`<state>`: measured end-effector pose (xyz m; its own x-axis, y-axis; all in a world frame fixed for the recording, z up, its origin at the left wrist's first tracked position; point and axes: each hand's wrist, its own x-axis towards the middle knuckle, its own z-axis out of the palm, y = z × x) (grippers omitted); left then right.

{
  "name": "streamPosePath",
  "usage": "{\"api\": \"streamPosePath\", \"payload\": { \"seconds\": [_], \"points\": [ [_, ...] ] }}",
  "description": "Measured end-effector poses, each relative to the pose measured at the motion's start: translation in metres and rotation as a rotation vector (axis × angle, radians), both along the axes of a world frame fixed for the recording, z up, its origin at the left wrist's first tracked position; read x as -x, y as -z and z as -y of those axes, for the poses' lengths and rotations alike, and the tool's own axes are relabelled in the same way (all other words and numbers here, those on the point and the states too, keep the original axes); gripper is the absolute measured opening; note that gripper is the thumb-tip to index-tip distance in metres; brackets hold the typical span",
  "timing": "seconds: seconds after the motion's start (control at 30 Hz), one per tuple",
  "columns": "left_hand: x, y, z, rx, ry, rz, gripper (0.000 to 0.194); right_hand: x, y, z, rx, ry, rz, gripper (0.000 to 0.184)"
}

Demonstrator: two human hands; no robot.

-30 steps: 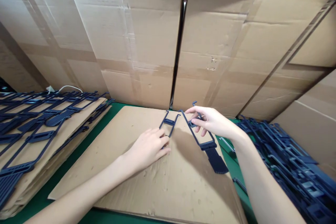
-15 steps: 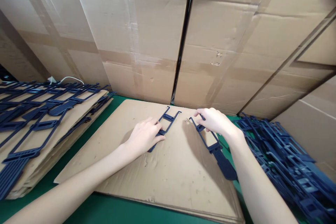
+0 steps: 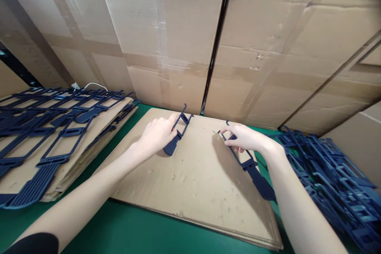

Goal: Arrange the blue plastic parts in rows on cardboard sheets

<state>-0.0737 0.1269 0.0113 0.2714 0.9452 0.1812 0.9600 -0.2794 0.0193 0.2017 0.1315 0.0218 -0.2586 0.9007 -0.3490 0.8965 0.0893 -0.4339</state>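
My left hand (image 3: 159,133) is closed on the side of a dark blue plastic frame with a ribbed paddle end (image 3: 171,146). That frame is tilted over the cardboard sheet (image 3: 190,190), its hooked prongs pointing to the back. A second such frame (image 3: 250,165) is pinched near its crossbar by the fingers of my right hand (image 3: 245,139). It slants over the sheet's right side, paddle toward me, casting a shadow on the cardboard. Part of its crossbar is hidden behind my fingers.
At left, a stack of cardboard sheets (image 3: 67,172) bears rows of similar dark blue frames (image 3: 61,159). A heap of blue frames (image 3: 336,182) lies at right on the green table (image 3: 143,228). Large cardboard boxes (image 3: 175,39) wall off the back.
My left hand has lifted and tilted its frame, so the ribbed paddle now shows. My right hand keeps its frame in nearly the same place. The view has shifted slightly left.
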Motion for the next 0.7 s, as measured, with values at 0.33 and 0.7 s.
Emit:
{"api": "streamPosePath", "payload": {
  "seconds": [0.33,0.7],
  "points": [
    [0.019,0.01,-0.003,0.174,0.271,-0.061,0.039,-0.011,-0.007,0.004,-0.13,-0.142,0.074,0.04],
    [0.056,0.004,-0.02,0.249,0.022,-0.178,0.047,-0.007,-0.012,0.012,-0.123,-0.161,0.137,0.054]
  ]
}}
